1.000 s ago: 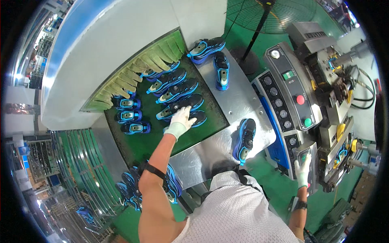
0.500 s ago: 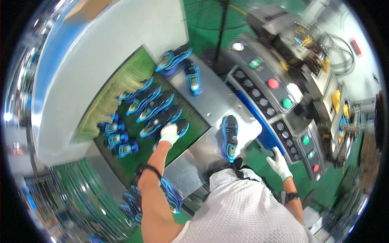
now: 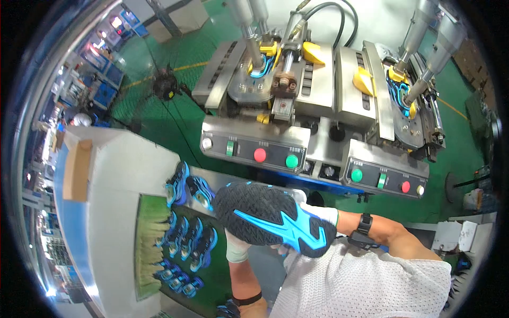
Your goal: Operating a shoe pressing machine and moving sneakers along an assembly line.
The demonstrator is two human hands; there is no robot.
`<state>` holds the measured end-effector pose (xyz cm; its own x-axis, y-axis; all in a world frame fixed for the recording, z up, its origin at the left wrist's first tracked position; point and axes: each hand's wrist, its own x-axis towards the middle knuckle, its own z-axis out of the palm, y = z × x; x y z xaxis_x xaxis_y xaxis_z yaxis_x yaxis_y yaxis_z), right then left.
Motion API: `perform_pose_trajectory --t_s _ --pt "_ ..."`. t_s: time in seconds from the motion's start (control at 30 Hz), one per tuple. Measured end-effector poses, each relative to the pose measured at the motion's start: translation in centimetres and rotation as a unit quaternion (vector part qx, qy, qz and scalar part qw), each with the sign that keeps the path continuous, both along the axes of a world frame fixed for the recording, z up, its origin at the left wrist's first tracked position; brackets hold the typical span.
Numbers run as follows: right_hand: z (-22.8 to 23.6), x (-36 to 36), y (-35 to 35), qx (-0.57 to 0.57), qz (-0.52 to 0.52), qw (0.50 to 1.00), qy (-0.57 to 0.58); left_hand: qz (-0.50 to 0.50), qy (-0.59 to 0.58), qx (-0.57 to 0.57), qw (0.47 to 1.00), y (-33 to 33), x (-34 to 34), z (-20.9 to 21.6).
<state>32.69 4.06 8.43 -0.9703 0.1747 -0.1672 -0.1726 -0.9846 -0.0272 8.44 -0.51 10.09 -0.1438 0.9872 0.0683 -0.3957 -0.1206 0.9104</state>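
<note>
Shoe [image 3: 257, 209] is clasped by left hand [image 3: 237, 248] and right hand [image 3: 324, 213]; cardboard box [image 3: 78, 170] contents unclear.

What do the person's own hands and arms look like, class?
The left hand and right hand wear white gloves. The left arm has a black band, the right arm a black strap with a boxy black piece. The shirt is white and textured.

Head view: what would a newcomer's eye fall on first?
Probably the shoe in the centre, its black and blue sole facing the camera, held by the left hand and right hand. Above it stands a metal machine with coloured buttons. At lower left, more shoes sit on a green surface.
</note>
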Motion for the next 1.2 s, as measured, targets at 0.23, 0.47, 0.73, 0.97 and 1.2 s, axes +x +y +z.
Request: perform_pose_trajectory --t_s 0.23,0.47,0.73,0.97,1.2 --pt "-0.1 10.9 5.8 0.332 -0.262 0.877 -0.229 0.051 0.207 -0.017 0.977 9.7 7.1 2.8" --pt "4.3 18.0 5.8 0.280 -0.387 0.871 -0.114 0.039 0.174 -0.040 0.983 11.7 9.8 0.9" --pt "-0.5 17.1 5.2 0.105 -0.447 0.886 -0.061 0.038 0.304 0.046 0.951 23.8 7.0 2.5" --pt "-0.6 18.3 4.0 0.147 -0.486 0.859 -0.061 0.052 0.328 -0.015 0.943 37.9 6.1 -2.9" --pt "2.5 20.2 2.3 0.171 -0.525 0.827 -0.102 0.048 0.522 -0.038 0.851 48.3 8.4 -9.6"
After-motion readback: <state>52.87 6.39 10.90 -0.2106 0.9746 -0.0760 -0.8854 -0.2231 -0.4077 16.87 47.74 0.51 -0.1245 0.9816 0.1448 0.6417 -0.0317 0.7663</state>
